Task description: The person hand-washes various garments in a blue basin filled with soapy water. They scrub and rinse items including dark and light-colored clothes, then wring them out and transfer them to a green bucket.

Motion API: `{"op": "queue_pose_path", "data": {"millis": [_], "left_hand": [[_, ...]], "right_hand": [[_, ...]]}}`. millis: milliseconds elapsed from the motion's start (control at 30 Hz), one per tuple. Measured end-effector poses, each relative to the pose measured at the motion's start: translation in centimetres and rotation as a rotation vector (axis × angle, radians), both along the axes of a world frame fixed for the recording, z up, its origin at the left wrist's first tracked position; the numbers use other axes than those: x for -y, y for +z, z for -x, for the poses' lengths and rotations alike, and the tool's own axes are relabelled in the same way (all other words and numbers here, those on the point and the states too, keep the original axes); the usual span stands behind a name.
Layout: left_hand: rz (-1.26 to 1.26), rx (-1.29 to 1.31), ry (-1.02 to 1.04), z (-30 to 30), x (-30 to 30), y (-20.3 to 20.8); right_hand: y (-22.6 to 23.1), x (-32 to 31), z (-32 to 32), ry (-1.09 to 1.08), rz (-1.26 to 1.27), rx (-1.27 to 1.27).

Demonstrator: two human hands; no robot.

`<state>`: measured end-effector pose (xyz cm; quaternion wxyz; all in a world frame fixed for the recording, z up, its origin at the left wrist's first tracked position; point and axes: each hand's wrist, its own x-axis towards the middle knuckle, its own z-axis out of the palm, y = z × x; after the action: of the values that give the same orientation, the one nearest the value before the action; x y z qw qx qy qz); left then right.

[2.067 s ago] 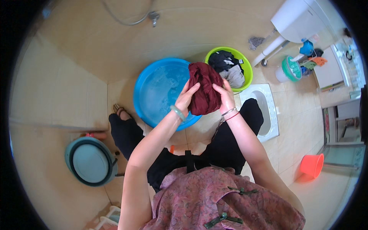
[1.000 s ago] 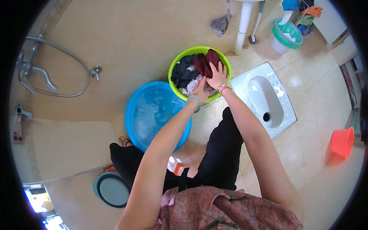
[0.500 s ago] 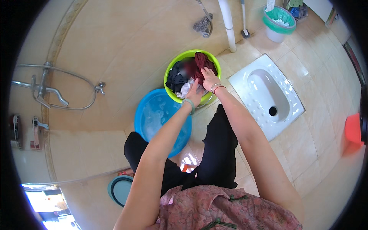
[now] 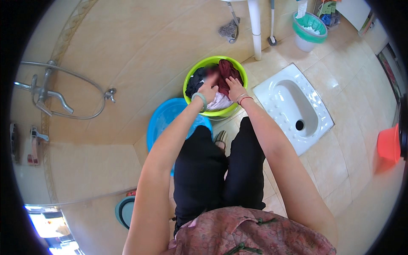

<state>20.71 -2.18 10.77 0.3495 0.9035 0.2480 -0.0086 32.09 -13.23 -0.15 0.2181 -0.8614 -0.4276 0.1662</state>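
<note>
Dark, pale and deep red clothes fill a lime-green basin (image 4: 216, 114) on the floor in front of me. My left hand (image 4: 207, 91), with a jade-coloured bangle at the wrist, lies on the dark and pale clothes with fingers stretched out; a blurred patch hides part of the pile beyond its fingertips. Beside the dark red garment (image 4: 229, 70), my right hand (image 4: 236, 89) rests with fingers spread, wearing a bracelet and a red cord. The pale pinkish cloth (image 4: 219, 101) lies between my two hands. A blue basin (image 4: 159, 123) holding sudsy water stands to the left, partly behind my leg and arm.
A white squat toilet (image 4: 295, 108) is set in the tiles to the right. Farther back stand a white pipe (image 4: 255, 29), a long-handled brush (image 4: 272, 25) and a bin (image 4: 309, 34). A shower tap (image 4: 46, 91) is on the left wall; a red bucket (image 4: 387, 144) stands far right.
My left hand has shifted left and farther into the clothes, exposing more pale cloth. The right hand has moved slightly right. My left leg has swung inward, and a sandalled foot now shows.
</note>
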Motion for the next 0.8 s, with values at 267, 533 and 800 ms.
{"op": "queue_pose_path", "data": {"millis": [267, 533, 800], "left_hand": [[-0.226, 0.027, -0.17, -4.5, -1.7, -2.8], [-0.507, -0.105, -0.275, -7.0, -2.6, -5.8], [-0.448, -0.214, -0.169, -7.0, -3.7, -8.8]], "right_hand": [[1.8, 0.9, 0.3, 0.028, -0.084, -0.095], [2.8, 2.3, -0.2, 0.026, -0.171, -0.123], [1.0, -0.2, -0.9, 0.027, -0.178, -0.062]]}}
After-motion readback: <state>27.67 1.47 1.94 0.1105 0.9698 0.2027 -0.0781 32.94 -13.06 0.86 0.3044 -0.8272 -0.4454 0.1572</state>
